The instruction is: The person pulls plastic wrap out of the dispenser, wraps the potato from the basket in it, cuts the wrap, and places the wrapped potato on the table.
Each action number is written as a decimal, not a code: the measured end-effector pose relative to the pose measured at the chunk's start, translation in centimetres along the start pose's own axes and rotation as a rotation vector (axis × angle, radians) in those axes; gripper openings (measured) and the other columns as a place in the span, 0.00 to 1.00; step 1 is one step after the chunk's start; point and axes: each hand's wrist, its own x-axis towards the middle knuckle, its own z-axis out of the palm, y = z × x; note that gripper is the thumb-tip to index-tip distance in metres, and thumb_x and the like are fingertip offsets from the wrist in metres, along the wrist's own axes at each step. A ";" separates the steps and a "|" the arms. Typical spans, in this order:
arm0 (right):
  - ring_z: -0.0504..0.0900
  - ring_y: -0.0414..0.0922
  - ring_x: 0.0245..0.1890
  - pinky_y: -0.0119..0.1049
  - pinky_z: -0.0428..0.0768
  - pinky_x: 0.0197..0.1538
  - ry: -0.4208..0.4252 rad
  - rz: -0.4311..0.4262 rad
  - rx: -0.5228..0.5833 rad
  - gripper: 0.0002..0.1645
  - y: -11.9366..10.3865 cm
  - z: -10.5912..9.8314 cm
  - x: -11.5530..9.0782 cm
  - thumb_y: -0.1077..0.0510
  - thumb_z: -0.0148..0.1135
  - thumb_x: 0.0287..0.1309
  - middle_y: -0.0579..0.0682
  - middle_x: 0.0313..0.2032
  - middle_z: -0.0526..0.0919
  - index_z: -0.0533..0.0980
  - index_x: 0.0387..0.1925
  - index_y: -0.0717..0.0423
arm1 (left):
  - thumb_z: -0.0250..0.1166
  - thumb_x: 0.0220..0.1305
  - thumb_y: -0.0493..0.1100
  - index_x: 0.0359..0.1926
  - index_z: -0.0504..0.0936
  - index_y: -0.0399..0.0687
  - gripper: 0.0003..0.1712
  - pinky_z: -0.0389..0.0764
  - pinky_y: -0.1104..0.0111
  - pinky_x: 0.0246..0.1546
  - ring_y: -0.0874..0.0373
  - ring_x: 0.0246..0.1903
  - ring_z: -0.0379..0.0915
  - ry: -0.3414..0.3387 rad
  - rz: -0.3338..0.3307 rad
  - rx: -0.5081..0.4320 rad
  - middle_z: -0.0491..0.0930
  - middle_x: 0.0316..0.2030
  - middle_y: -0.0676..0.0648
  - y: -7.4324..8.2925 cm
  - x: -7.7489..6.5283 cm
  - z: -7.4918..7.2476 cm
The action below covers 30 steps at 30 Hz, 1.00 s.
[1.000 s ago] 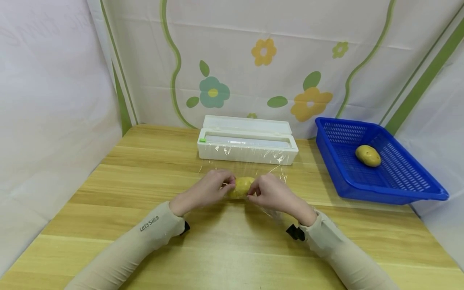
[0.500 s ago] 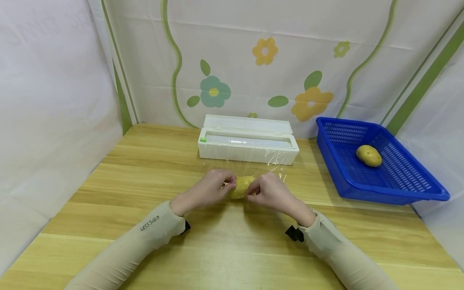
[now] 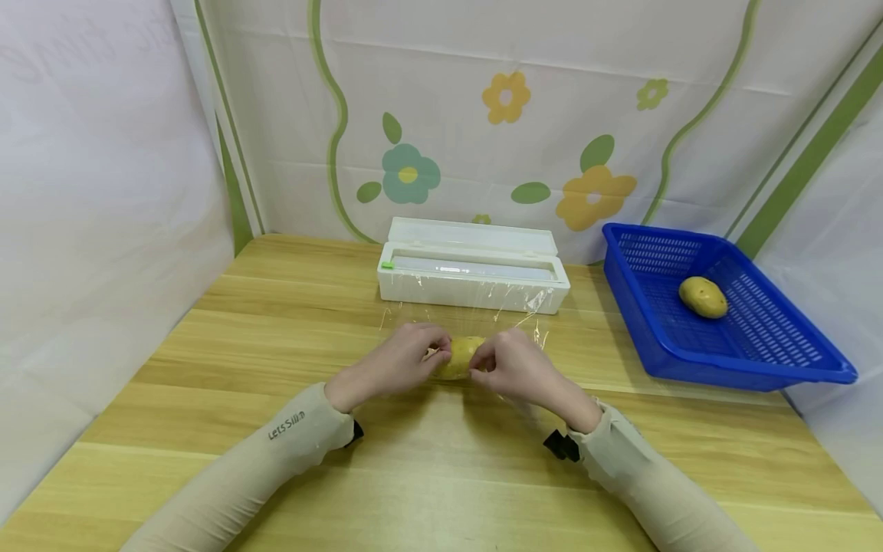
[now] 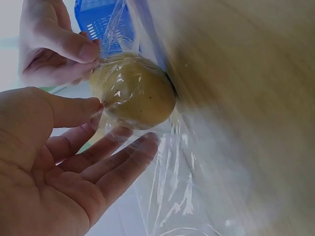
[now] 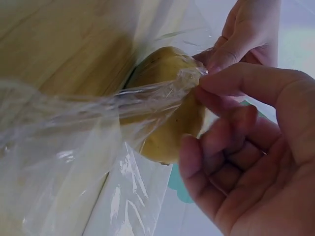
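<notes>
A yellow potato [image 3: 464, 358] lies on the wooden table between the two hands, partly covered by clear cling film [image 4: 170, 196]. From its left side my left hand [image 3: 403, 356] pinches the film between thumb and index finger; its other fingers extend beside the potato in the left wrist view. Opposite, my right hand [image 3: 517, 366] pinches a gathered fold of film at the potato, with its remaining fingers loosely bent. Beyond the hands, the film stretches back to a white dispenser box [image 3: 472, 296], whose lid stands open over a roll.
At the right, a blue perforated basket [image 3: 662, 360] holds another potato [image 3: 703, 297]. A white cloth with printed flowers [image 3: 448, 100] hangs behind the wooden table [image 3: 428, 483].
Both hands stay almost in place, still pinching the film. Only the film's creases and glints shift slightly; the view drifts a little.
</notes>
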 end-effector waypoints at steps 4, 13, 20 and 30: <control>0.67 0.31 0.11 0.27 0.67 0.16 -0.046 0.048 -0.008 0.02 -0.2 0.1 0.0 0.63 0.73 0.51 0.35 0.15 0.77 0.87 0.25 0.58 | 0.63 0.67 0.34 0.33 0.80 0.45 0.05 0.79 0.66 0.44 0.61 0.41 0.78 -0.003 -0.007 -0.007 0.81 0.34 0.54 0.0 0.0 0.0; 0.72 0.31 0.17 0.28 0.76 0.23 -0.034 -0.005 0.050 0.04 0.2 0.2 -0.1 0.68 0.71 0.48 0.39 0.20 0.82 0.86 0.25 0.57 | 0.64 0.68 0.35 0.33 0.80 0.47 0.04 0.78 0.69 0.44 0.63 0.40 0.77 -0.018 -0.026 0.007 0.81 0.35 0.55 0.2 0.0 0.0; 0.75 0.31 0.18 0.28 0.77 0.23 -0.011 -0.045 0.090 0.05 0.5 0.3 -0.1 0.70 0.71 0.44 0.40 0.21 0.84 0.87 0.23 0.58 | 0.63 0.68 0.36 0.33 0.80 0.47 0.06 0.77 0.66 0.48 0.60 0.46 0.77 -0.035 -0.025 0.001 0.82 0.40 0.52 0.2 -0.1 0.0; 0.65 0.29 0.16 0.24 0.65 0.18 0.078 -0.231 0.008 0.07 0.4 0.2 0.0 0.70 0.71 0.40 0.36 0.16 0.75 0.86 0.21 0.56 | 0.63 0.68 0.35 0.33 0.79 0.47 0.06 0.77 0.66 0.48 0.60 0.44 0.77 -0.022 -0.002 0.005 0.82 0.40 0.52 0.3 0.0 -0.1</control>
